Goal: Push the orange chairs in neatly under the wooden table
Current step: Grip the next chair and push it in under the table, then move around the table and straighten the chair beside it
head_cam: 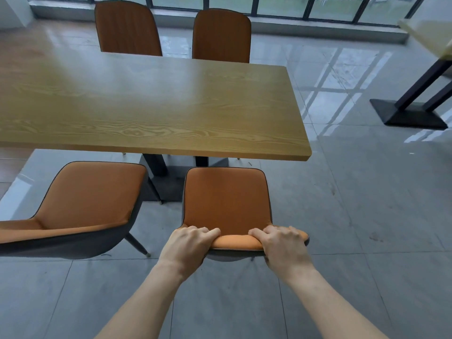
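An orange chair stands in front of me, its seat just short of the near edge of the wooden table. My left hand and my right hand both grip the top of its backrest, fingers curled over the front. A second orange chair stands to its left, turned at an angle and pulled away from the table. Two more orange chairs stand along the table's far side, only their backrests showing.
The table's dark pedestal base sits on the grey tiled floor between the near chairs. Another table with a black base stands at the right. A window wall runs along the back.
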`<state>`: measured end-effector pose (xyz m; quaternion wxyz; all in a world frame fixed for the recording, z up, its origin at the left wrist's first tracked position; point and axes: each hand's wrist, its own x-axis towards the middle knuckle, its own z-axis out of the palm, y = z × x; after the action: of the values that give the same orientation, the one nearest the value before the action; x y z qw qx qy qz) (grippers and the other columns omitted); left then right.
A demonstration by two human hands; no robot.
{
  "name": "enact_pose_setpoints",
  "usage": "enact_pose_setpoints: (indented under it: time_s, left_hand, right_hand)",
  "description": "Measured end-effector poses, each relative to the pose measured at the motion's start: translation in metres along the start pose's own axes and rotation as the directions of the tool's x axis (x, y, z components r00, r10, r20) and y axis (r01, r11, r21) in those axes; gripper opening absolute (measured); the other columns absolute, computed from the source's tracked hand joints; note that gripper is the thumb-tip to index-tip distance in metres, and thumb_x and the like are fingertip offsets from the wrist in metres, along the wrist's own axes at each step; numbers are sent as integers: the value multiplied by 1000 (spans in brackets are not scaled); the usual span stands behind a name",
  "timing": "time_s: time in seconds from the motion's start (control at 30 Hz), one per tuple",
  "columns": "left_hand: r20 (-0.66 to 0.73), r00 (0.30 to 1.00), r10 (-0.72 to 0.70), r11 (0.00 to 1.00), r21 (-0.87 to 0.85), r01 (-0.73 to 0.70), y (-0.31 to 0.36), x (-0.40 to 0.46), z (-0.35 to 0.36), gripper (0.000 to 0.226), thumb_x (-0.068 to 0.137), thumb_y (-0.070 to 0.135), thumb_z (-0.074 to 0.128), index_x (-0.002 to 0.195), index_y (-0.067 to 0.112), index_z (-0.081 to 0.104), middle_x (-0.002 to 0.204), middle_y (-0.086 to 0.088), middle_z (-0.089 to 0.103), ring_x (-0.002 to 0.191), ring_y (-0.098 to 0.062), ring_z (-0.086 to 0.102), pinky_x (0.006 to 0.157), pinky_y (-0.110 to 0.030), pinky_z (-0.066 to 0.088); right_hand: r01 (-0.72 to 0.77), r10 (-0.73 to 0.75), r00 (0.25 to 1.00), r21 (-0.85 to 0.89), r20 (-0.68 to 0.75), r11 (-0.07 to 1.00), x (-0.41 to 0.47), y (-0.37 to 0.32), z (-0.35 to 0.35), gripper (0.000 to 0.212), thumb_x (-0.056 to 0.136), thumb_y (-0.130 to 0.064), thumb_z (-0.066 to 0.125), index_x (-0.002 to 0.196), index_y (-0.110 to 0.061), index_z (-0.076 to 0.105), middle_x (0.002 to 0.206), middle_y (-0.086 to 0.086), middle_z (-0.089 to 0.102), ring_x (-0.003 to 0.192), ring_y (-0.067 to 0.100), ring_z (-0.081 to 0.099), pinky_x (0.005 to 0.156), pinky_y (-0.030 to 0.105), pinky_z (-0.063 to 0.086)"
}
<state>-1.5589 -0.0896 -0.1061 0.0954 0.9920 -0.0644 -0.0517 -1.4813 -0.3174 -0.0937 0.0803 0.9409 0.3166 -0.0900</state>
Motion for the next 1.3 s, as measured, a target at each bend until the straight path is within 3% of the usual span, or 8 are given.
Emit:
enact_pose_setpoints:
  time_s: [0.33, 0.5, 0.57, 0.63, 0.73, 0.83, 1.07, 1.3]
  left_hand:
    - [33, 996, -79, 996, -31, 81, 3, -8, 2, 37, 78, 9, 63, 101, 35, 50, 84, 9, 61, 74, -19, 56, 58, -37, 50]
    - [40, 984, -173, 985, 8, 172, 14, -5, -5, 35, 82, 19, 67, 106, 37, 49, 93, 10, 62, 83, -19, 53, 70, -31, 45]
    - [72, 977, -199, 979, 57, 196, 18, -4, -11, 43, 78, 39, 75, 112, 35, 49, 105, 8, 63, 94, -19, 54, 88, -32, 41]
    - [119, 970, -211, 977, 68, 203, 18, -10, -20, 71, 70, 55, 77, 128, 35, 44, 123, 8, 57, 113, -20, 50, 105, -37, 32]
    - [90, 971, -221, 975, 52, 217, 10, -31, -42, 92, 67, 66, 74, 143, 36, 31, 138, 9, 49, 126, -19, 42, 115, -40, 23]
    - [37, 956, -291, 957, 10, 291, -15, -63, -65, 90, 70, 72, 66, 145, 37, 28, 139, 10, 50, 128, -16, 42, 115, -39, 24]
    - [-3, 883, -469, 883, 1, 469, -105, -149, -108, 81, 74, 70, 65, 142, 37, 34, 138, 10, 52, 124, -18, 48, 106, -38, 36]
    - [-24, 891, -453, 891, -42, 452, -251, -220, -132, 92, 66, 73, 68, 143, 43, 28, 144, 13, 45, 127, -18, 44, 100, -44, 44]
  right_hand:
    - [-23, 23, 1000, 8, -10, 1000, -4, -5, 3, 43, 64, -5, 69, 95, -34, 66, 69, -3, 64, 60, 25, 62, 59, 35, 45]
    - [-18, 14, 997, 69, 70, 997, -3, -3, -6, 48, 76, -11, 68, 115, -35, 55, 91, -3, 62, 84, 26, 61, 79, 41, 46]
    - [-29, 21, 992, 66, 123, 997, -4, -3, -13, 50, 79, -24, 72, 122, -35, 51, 99, -3, 62, 94, 26, 61, 89, 45, 43]
    - [-38, 23, 986, 88, 167, 995, -9, -4, -20, 67, 75, -50, 75, 132, -36, 44, 109, -2, 62, 105, 27, 59, 99, 51, 38]
    - [-42, 18, 991, 182, 133, 982, -17, -11, -38, 96, 67, -85, 58, 145, -34, 34, 123, -1, 60, 119, 26, 54, 110, 55, 30]
    - [0, -11, 999, 326, 33, 945, -18, -34, -56, 100, 69, -94, 39, 146, -31, 37, 128, -2, 61, 119, 23, 54, 111, 52, 35]
    - [162, -166, 986, 419, -28, 893, 10, -141, -95, 91, 76, -85, 47, 146, -28, 36, 131, 2, 59, 118, 24, 53, 106, 44, 41]
    - [112, -126, 992, 403, 9, 909, 50, -299, -117, 92, 76, -82, 53, 148, -29, 32, 139, 5, 52, 127, 28, 47, 109, 47, 40]
